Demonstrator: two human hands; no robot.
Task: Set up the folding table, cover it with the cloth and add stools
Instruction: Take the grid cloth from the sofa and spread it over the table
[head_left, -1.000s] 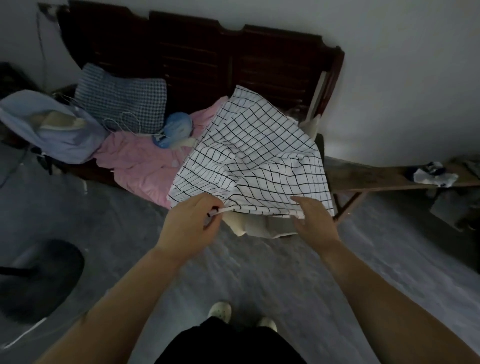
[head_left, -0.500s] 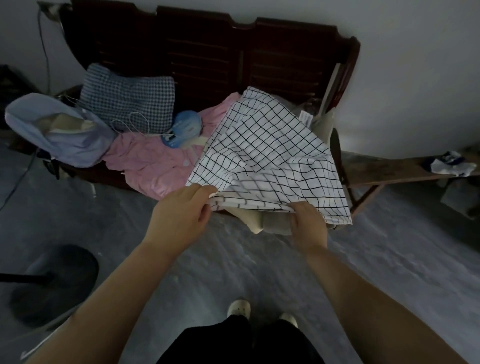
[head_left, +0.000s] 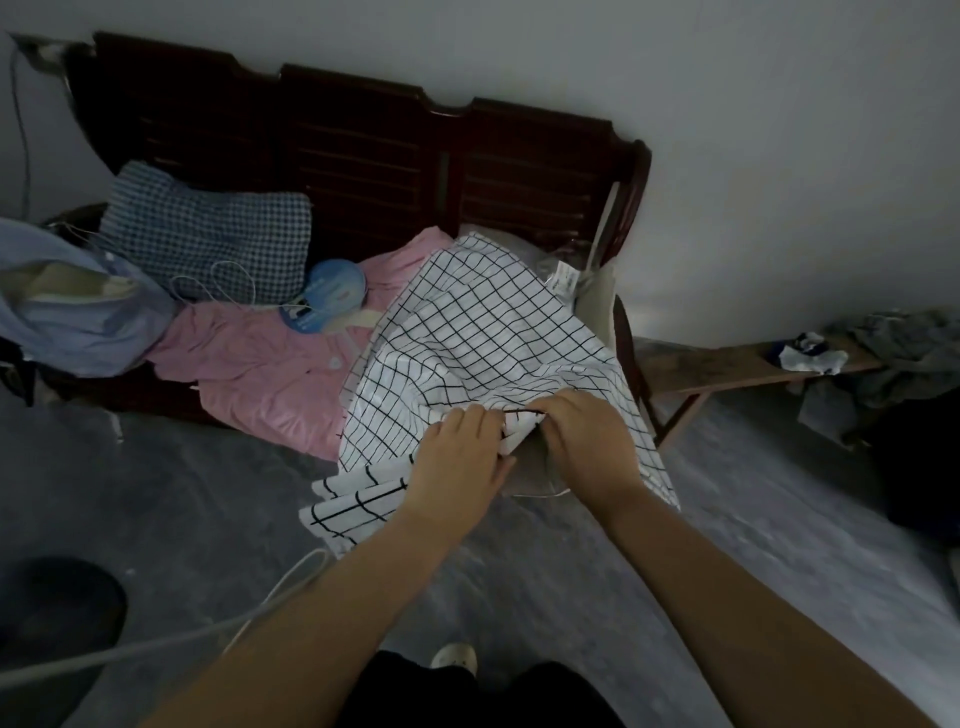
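Note:
A white cloth with a black grid pattern (head_left: 467, 332) lies draped over the right end of a dark wooden bench (head_left: 363, 140). My left hand (head_left: 457, 457) and my right hand (head_left: 587, 441) are close together at its near edge, and each grips a fold of the cloth. A loose corner of the cloth hangs down below my left hand toward the floor. No folding table or stool can be made out in this view.
The bench also holds a pink garment (head_left: 260, 364), a checked pillow (head_left: 208, 239), a blue round object (head_left: 332, 291) and a light-blue bag (head_left: 67, 306). A low wooden bench (head_left: 727, 369) with clothes stands at the right. A white cable (head_left: 156, 644) crosses the grey floor at the left.
My hands have come together at the cloth's near edge, gathering it. A corner of the cloth now hangs lower on the left. The view has shifted a little closer to the bench.

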